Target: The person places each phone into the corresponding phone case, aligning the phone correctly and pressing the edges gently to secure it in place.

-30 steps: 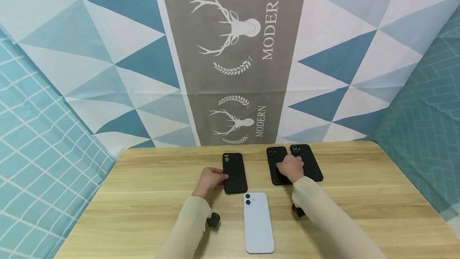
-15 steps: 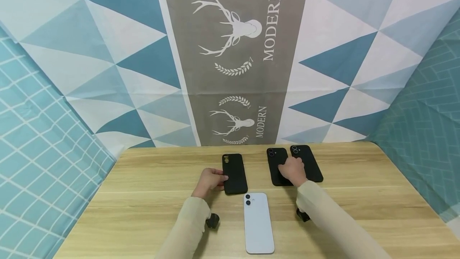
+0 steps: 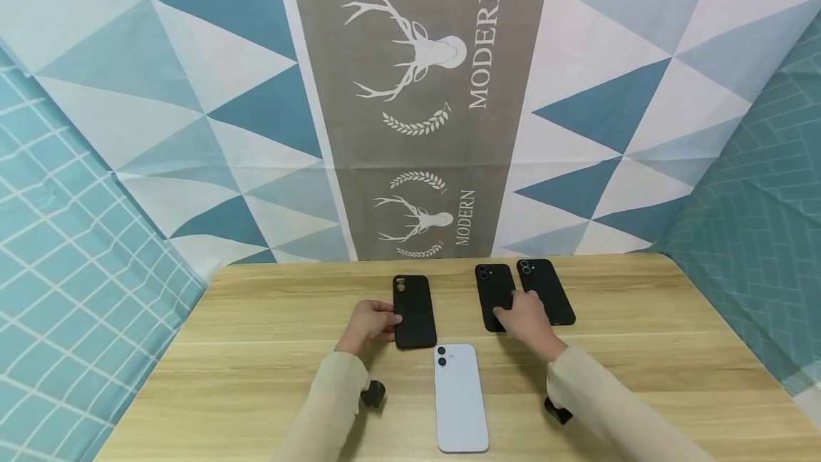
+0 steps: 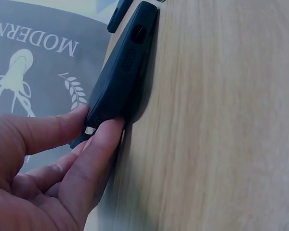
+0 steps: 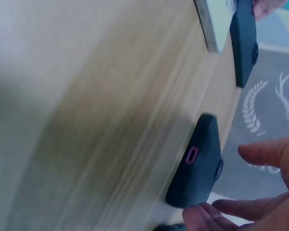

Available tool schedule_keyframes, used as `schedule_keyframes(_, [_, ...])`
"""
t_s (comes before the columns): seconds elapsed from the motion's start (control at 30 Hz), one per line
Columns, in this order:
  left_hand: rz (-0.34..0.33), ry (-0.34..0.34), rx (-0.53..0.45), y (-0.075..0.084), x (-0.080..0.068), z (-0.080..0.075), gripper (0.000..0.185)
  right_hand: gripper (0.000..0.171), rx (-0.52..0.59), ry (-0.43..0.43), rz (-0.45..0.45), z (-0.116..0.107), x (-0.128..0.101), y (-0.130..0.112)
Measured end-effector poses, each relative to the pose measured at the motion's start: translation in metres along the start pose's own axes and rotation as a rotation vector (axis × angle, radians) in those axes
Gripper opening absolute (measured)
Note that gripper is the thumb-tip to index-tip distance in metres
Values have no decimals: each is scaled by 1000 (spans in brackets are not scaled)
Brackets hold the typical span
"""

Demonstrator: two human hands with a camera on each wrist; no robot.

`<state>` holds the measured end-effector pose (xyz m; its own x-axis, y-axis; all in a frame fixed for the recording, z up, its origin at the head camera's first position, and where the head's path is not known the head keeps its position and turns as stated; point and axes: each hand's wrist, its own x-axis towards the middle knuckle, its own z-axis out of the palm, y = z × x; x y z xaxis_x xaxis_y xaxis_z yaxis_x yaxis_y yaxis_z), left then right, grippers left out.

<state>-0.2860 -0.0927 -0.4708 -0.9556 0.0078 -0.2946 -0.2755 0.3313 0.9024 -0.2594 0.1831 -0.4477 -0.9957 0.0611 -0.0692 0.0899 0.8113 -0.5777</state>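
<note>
My left hand (image 3: 370, 323) holds a black phone case (image 3: 414, 311) by its left edge; tan wood colour shows in its camera cutouts. In the left wrist view, the thumb and fingers (image 4: 103, 144) pinch that case (image 4: 118, 77) at its side. My right hand (image 3: 527, 318) is over the lower right part of a second black phone-shaped piece (image 3: 495, 291) with two camera rings. Its port is rimmed in pink in the right wrist view, where the thumb (image 5: 262, 153) stands apart from the piece (image 5: 197, 163) and the fingers reach its side.
A white phone (image 3: 462, 398) lies back up between my forearms. Another black phone-shaped piece (image 3: 546, 291) with camera rings lies just right of my right hand. The wooden table (image 3: 244, 376) ends at a patterned backdrop (image 3: 423, 127).
My left hand and the black case have shifted slightly left. My right hand has drawn a little back toward me over the second black piece, its forearm moving right.
</note>
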Motion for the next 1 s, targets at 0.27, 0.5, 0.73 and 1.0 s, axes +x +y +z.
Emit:
schedule_keyframes(0.27, [7,8,-17,-3,-3,-6,33,49,83,-22,-72,18,-26,-13])
schedule_keyframes(0.5, [1,5,-31,-4,-4,-6,32,51,93,-95,-74,30,-43,-24])
schedule_keyframes(0.73, [1,2,-39,-5,-3,-7,32,59,108,-152,-100,37,-51,-27])
schedule_keyframes(1.0, [6,-4,-42,-7,-4,-7,31,72,32,-153,-87,44,-51,-29])
